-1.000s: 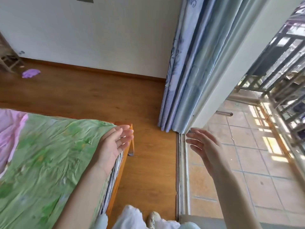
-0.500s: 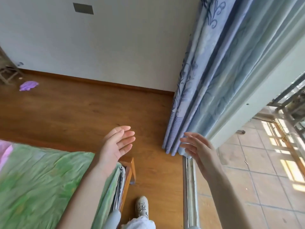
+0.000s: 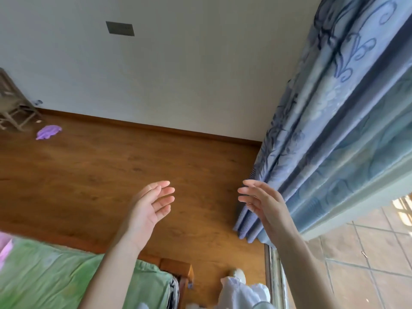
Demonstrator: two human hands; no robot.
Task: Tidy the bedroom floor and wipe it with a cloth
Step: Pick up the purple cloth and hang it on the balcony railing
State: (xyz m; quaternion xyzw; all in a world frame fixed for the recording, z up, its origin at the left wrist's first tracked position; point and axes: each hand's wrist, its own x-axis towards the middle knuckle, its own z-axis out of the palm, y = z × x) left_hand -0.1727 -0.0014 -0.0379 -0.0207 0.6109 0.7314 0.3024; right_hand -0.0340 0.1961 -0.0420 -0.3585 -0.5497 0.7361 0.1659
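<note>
A crumpled purple cloth (image 3: 48,131) lies on the brown wooden floor (image 3: 116,166) at the far left, close to the wall. My left hand (image 3: 149,208) hovers over the floor in the middle of the view, palm turned right, fingers apart, holding nothing. My right hand (image 3: 263,205) is raised beside it, palm turned left, fingers spread and empty, just in front of the hem of the blue curtain (image 3: 323,134). Both hands are far from the cloth.
A bed with a green cover (image 3: 73,277) and a wooden corner post (image 3: 178,267) fills the lower left. A wooden chair (image 3: 15,108) stands by the wall at far left. A sliding-door track (image 3: 273,275) and tiled balcony (image 3: 365,259) lie at right. My shoe (image 3: 237,275) is below.
The view has swung up and into the room, away from the balcony. My left hand has come off the bed's edge and now hangs over the floor. Both hands stay empty.
</note>
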